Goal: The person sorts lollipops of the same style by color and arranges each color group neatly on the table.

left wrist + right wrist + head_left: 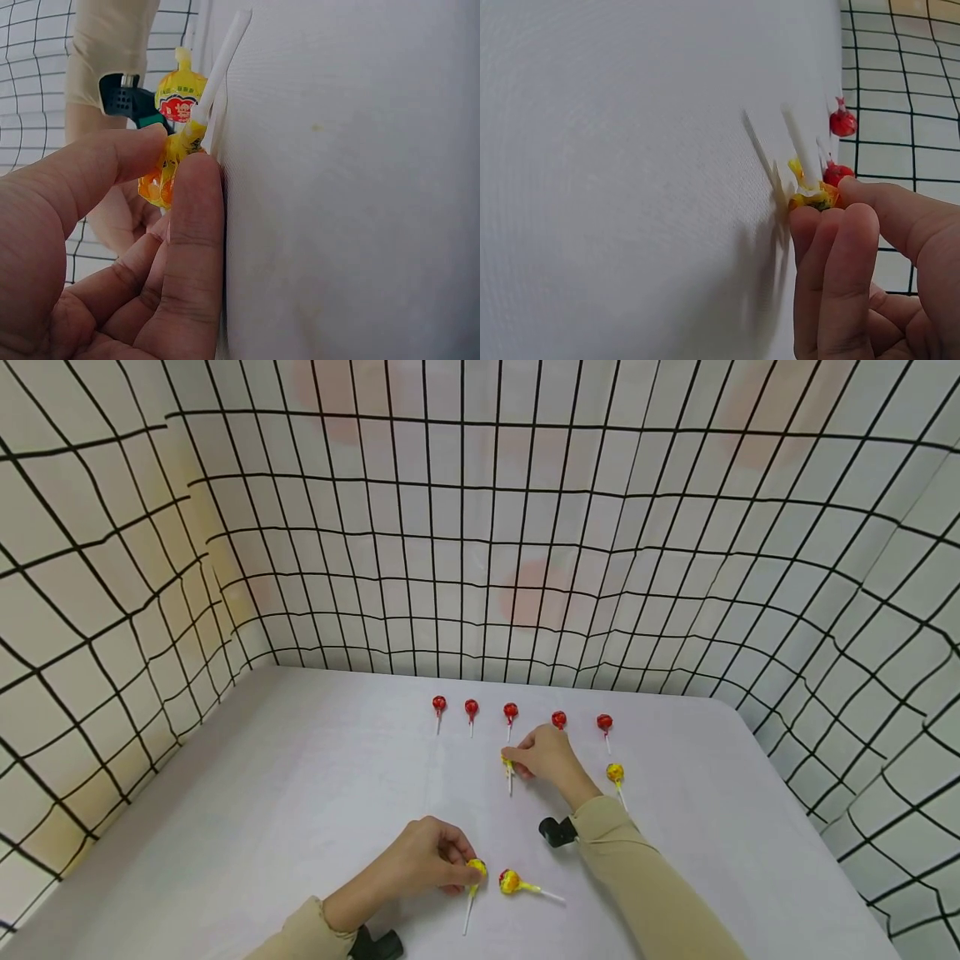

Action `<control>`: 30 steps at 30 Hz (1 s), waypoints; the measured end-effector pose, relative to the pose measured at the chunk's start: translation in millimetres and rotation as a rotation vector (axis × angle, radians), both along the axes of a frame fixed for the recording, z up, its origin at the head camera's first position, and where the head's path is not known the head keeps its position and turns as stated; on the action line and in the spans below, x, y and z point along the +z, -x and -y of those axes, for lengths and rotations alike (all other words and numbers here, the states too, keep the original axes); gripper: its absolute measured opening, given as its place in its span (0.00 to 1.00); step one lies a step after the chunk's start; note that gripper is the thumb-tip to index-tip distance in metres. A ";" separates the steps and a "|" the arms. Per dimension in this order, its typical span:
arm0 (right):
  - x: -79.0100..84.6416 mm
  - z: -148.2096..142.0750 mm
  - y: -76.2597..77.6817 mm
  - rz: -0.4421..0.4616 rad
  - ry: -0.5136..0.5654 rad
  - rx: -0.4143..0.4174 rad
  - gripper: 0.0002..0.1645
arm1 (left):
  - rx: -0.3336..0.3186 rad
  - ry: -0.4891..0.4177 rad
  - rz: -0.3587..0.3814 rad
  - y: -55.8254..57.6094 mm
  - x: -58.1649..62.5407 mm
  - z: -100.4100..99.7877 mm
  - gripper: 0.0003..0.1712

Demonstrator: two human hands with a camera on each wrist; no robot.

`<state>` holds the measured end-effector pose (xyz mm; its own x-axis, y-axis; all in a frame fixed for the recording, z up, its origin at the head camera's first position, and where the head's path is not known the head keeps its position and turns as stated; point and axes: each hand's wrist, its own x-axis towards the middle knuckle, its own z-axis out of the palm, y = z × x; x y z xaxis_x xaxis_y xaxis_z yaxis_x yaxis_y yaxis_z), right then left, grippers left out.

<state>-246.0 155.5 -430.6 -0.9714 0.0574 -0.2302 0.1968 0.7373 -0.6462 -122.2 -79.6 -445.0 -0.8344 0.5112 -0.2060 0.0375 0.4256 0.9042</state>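
My left hand pinches a yellow-wrapped lollipop between thumb and fingers near the table's front, its white stick pointing toward me. In the left wrist view that lollipop is held by its wrapper, close to the white surface. Farther forward, my right hand pinches another yellow lollipop, just below a red one in the back row. The right wrist view shows the held candy partly behind the fingertips, stick angled up. A loose yellow lollipop lies to the right of my left hand.
Several red lollipops form a row along the back of the white table. My right hand covers the stick of one red lollipop. Below the rightmost red one lies a yellow lollipop. Black wire mesh encloses the back and sides.
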 end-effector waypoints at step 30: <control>1.4 1.0 -3.4 -0.013 -0.002 0.007 0.19 | 0.001 -0.004 0.024 0.4 0.3 0.0 0.09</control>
